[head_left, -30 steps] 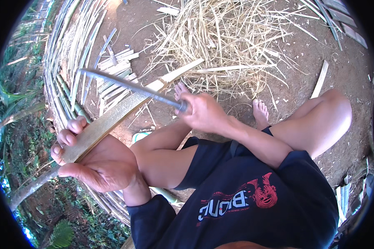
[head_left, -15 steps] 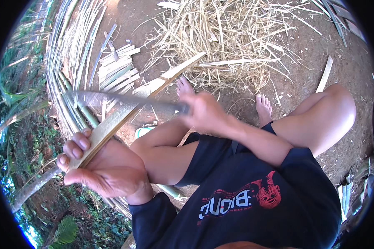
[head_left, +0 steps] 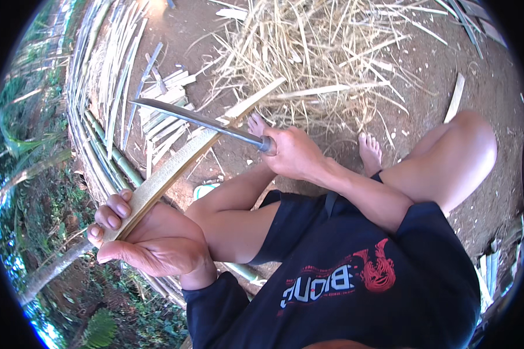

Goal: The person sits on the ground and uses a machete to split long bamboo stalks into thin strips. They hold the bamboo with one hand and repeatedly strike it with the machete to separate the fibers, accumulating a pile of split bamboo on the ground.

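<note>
Gripping bamboo strip (head_left: 174, 168) left hand (head_left: 148, 238), knife (head_left: 198, 121) right hand (head_left: 294, 152)

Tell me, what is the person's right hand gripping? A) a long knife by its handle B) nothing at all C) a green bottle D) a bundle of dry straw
A: the right hand is closed round the handle of a long knife, whose blade lies across the bamboo strip held by the left hand.

Bare reddish earth (head_left: 448, 64) in daylight, dry straw heap (head_left: 326, 52), possibly ferns (head_left: 99, 328) at left.
</note>
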Demonstrator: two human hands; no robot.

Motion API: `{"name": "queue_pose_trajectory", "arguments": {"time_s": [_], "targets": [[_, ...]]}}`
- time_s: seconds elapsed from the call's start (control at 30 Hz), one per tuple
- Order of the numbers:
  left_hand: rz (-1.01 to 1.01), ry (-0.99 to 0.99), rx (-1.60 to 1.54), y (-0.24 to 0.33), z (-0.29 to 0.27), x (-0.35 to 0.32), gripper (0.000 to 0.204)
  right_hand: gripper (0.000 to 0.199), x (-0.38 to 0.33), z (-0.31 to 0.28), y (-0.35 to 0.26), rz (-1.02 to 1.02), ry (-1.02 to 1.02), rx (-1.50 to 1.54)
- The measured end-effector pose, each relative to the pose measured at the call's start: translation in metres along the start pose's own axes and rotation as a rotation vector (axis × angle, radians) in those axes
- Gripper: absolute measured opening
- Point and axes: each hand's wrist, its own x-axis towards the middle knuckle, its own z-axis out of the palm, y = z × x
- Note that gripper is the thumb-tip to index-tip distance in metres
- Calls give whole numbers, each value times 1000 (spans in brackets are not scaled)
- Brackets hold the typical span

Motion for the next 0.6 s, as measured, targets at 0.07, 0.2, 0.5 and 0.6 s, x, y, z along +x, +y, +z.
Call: {"name": "queue_pose_trajectory", "arguments": {"time_s": [0.07,0.2,0.5,0.6], "targets": [[-2,-70,-46,2,-5,-1,30,29,-10,-1,-14,-51,-8,-2],[-6,-37,4,4,4,-5,34,28,6,3,4,-21,27,-25],[-8,-31,-7,1,3,-4,29,16,6,-3,-13,-125,-6,-40],[-7,-6,34,-1,-1,2,32,14,20,-1,23,142,-22,-69]]}}
